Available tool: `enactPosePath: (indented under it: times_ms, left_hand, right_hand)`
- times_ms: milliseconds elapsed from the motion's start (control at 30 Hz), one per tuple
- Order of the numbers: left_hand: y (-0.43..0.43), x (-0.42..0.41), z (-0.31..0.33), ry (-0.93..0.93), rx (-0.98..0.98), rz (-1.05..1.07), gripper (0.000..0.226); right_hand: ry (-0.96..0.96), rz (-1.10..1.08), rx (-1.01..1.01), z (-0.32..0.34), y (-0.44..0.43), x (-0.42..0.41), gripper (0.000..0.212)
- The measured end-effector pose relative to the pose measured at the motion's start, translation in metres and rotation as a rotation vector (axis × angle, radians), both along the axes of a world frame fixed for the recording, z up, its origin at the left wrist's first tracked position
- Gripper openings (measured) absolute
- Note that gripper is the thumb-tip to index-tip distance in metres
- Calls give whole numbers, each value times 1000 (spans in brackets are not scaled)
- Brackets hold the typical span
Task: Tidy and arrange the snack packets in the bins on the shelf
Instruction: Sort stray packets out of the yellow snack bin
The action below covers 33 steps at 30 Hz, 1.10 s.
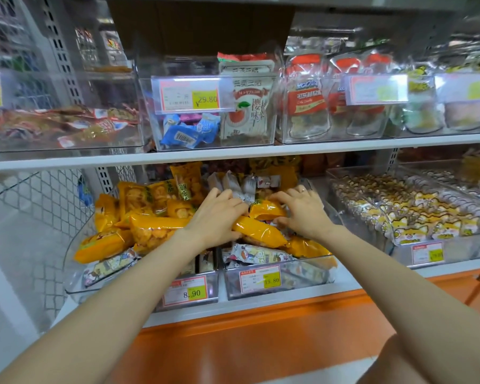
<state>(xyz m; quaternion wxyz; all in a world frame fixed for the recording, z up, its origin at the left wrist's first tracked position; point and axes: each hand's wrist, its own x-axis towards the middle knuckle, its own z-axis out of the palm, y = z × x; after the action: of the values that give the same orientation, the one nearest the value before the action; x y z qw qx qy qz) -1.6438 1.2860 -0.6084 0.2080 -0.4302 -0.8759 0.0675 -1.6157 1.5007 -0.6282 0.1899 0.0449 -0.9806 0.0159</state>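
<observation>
Two clear bins sit side by side on the lower shelf, the left bin (75, 278) and the right bin (297, 284). Both are heaped with orange snack packets (153, 231), with cartoon-printed packets (255, 254) near the front and grey packets (233, 184) at the back. My left hand (219, 217) lies over the pile where the bins meet, fingers curled on an orange packet (258, 231) that lies slantwise. My right hand (302, 212) presses down on another orange packet (266, 209) just behind it. What the fingertips hold underneath is hidden.
Price tags (189, 291) hang on the bin fronts. A bin of small yellow cartoon packets (416, 217) stands to the right. The upper shelf (261, 152) carries clear bins of red, blue and white packets close above my hands. An orange panel (261, 342) runs below.
</observation>
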Motion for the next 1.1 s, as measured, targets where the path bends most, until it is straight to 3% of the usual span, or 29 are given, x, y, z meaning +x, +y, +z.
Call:
enactPosePath:
  times_ms: [267, 467, 633, 767, 1000, 1100]
  left_hand:
    - [-31, -2, 7, -56, 380, -53, 42]
    - [-43, 7, -2, 125, 584, 106, 38]
    - [-56, 13, -4, -1, 806, 389, 38]
    - [-60, 11, 1, -238, 1003, 619, 43]
    - [-79, -9, 18, -370, 1201, 781, 62]
    - [-92, -18, 19, -411, 1275, 858, 57]
  right_hand:
    - [132, 19, 9, -5, 2, -4, 32]
    - [249, 47, -31, -5, 6, -1, 19]
    - [319, 91, -46, -3, 10, 12, 19]
    - [327, 106, -103, 2, 11, 24, 16]
    - [402, 135, -162, 7, 17, 37, 17]
    - [413, 149, -175, 7, 20, 42, 19]
